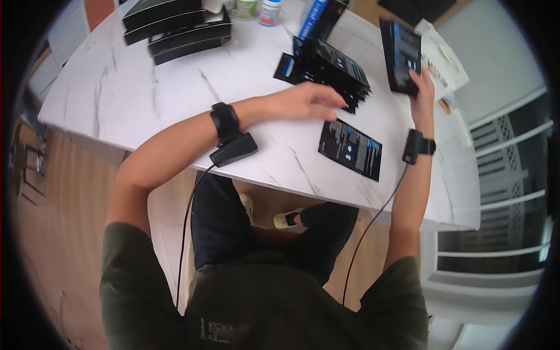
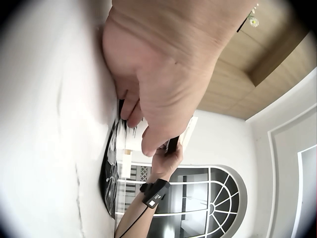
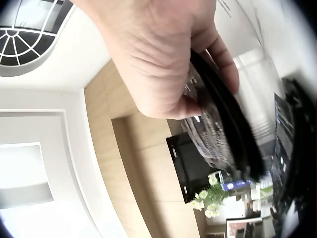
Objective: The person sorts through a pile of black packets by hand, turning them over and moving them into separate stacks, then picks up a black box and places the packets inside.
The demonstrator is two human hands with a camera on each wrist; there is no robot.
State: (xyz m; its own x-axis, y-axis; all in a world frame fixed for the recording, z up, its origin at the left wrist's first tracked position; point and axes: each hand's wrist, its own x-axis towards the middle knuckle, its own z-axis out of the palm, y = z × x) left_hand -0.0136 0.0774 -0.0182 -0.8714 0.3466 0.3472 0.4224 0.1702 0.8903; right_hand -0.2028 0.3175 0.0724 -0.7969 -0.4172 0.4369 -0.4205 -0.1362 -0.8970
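Note:
In the head view my right hand (image 1: 424, 96) holds a stack of flat black printed packets (image 1: 401, 58) above the table's right side. The right wrist view shows that hand (image 3: 158, 59) pinching the dark stack (image 3: 223, 119) between thumb and fingers. My left hand (image 1: 303, 103), its fingers loosely bent and nothing visible in them, is low over the table beside a fanned pile of black packets (image 1: 341, 67). One single packet (image 1: 352, 150) lies flat just nearer my body than the left fingers. In the left wrist view the left hand (image 2: 158, 69) partly hides the packets.
Black boxes (image 1: 189, 38) are stacked at the back left of the marble table (image 1: 157, 105). Two small bottles (image 1: 269, 13) are at the back edge, and a blue-and-black box (image 1: 321, 20) stands behind the pile. A white bag (image 1: 437, 58) lies at the right edge.

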